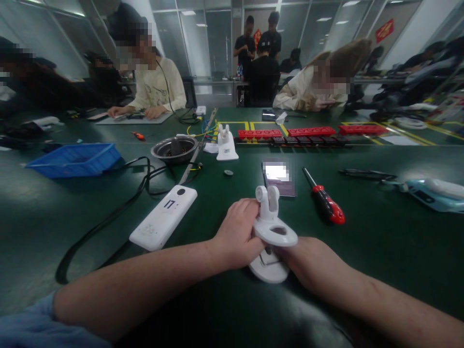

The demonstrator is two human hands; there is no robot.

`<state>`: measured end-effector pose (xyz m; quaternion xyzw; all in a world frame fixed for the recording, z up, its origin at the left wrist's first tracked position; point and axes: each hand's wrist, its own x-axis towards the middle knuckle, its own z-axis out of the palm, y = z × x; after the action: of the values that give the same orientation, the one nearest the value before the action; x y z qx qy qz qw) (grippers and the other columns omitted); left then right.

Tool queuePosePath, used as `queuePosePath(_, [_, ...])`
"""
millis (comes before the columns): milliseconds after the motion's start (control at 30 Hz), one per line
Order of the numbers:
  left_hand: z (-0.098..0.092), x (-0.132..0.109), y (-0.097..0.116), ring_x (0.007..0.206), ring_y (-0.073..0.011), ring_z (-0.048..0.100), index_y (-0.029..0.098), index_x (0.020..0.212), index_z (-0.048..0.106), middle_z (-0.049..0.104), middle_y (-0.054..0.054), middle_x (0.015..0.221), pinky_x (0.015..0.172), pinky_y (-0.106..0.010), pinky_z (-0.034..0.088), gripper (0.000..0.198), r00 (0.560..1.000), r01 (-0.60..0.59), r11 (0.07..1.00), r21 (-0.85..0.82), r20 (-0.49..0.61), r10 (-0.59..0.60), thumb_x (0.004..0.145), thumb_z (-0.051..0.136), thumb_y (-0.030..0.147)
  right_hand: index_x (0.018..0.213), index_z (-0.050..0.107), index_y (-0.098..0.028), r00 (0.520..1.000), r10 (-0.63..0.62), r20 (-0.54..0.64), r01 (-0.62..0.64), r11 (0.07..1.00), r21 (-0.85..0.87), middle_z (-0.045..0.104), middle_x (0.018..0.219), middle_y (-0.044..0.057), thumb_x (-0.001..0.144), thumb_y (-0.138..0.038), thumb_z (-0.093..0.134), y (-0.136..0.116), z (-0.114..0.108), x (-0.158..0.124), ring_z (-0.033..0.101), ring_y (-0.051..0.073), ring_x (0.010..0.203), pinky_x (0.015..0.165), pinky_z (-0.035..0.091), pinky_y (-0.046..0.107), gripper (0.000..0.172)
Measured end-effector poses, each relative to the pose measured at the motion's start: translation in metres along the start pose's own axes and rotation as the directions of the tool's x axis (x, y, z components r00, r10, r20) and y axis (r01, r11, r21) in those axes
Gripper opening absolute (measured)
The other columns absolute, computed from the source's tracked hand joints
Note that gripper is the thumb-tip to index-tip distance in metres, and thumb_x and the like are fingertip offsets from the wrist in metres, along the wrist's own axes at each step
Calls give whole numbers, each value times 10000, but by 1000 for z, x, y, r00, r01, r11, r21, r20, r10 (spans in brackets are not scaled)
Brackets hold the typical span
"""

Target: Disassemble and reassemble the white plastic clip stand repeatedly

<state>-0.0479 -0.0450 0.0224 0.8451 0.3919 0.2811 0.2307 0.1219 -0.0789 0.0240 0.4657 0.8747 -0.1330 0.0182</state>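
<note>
My left hand (237, 234) is closed round the left side of a white plastic bracket (277, 236), which has two round lugs on top and an oval hole in its plate. Just beneath it is a white round base (270, 274); whether the two are joined I cannot tell. My right hand (310, 261) grips the white parts from the right, its fingertips hidden behind them. Beyond my hands lies a phone (290, 188) with a lit screen. To the right rests a red and black screwdriver (328, 203); to the left, a white case (163, 220) marked 17.
Farther back stand a similar white bracket (226, 147), a metal bowl (159, 151) and red trays (311, 131). A blue bin (76, 162) and black cable (108, 217) occupy the left, a light-blue tool (435, 195) the right. Two people sit opposite.
</note>
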Motion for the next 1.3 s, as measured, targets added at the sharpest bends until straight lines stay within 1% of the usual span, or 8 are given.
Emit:
queuePosePath(100, [1,0,0,902,-231,440,149,1035,438,495,-80,971,821,-378,352,355,1000,-11,1000,4,-1,11,689,473,223,864,591,-139,1000,-6,-4,6,1000,-26,639,749,45,789,-102,426,0,2,-1,593,155,620,569,438,244,184])
queuePosePath(267, [2,-1,3,945,-251,424,134,1022,460,494,-97,982,856,-397,324,370,999,-50,997,57,24,49,666,481,230,713,617,-145,985,153,79,-141,979,-145,638,667,61,744,-68,450,-18,-1,7,589,173,558,488,400,240,187])
queuePosePath(467, [1,-1,3,939,-254,434,140,1047,446,496,-100,993,843,-405,327,383,998,-59,997,55,34,58,677,474,234,760,621,-146,986,148,82,-138,984,-116,647,723,59,751,-65,456,-15,1,6,597,172,594,527,416,243,184])
queuePosePath(700, [2,1,-6,924,-235,442,145,1064,437,497,-85,1001,836,-380,343,386,999,-32,999,-43,-12,32,689,501,213,932,515,-153,989,-121,-82,132,980,148,616,779,42,838,-182,400,5,3,-6,572,131,633,581,428,234,151])
queuePosePath(1033, [0,0,5,877,-189,484,202,1011,494,530,-22,938,801,-332,387,287,984,175,942,-288,31,-173,727,532,211,845,504,-182,988,-79,132,11,892,453,563,671,-34,776,-228,537,3,-42,-12,492,73,534,477,358,164,88])
queuePosePath(1133, [0,0,6,947,-203,481,207,1014,511,531,-29,1011,849,-353,373,301,972,234,903,-360,55,-230,713,529,208,845,536,-193,995,-89,49,62,912,406,541,609,-45,781,-220,517,7,-43,-15,468,64,482,441,335,162,72])
queuePosePath(1200, [1,1,5,969,-207,490,201,1020,515,537,-36,1042,861,-360,376,300,956,286,840,-461,86,-279,721,496,206,834,546,-188,989,-98,-114,134,922,363,534,584,-37,800,-227,471,11,-43,-18,474,70,475,449,352,173,91])
queuePosePath(1300, [1,4,6,943,-194,532,190,1042,503,571,-36,1018,849,-353,404,313,930,362,668,-650,200,-310,737,436,185,817,551,-189,910,-69,-409,207,930,303,573,624,-5,827,-235,408,17,-47,-23,519,89,516,479,392,192,151])
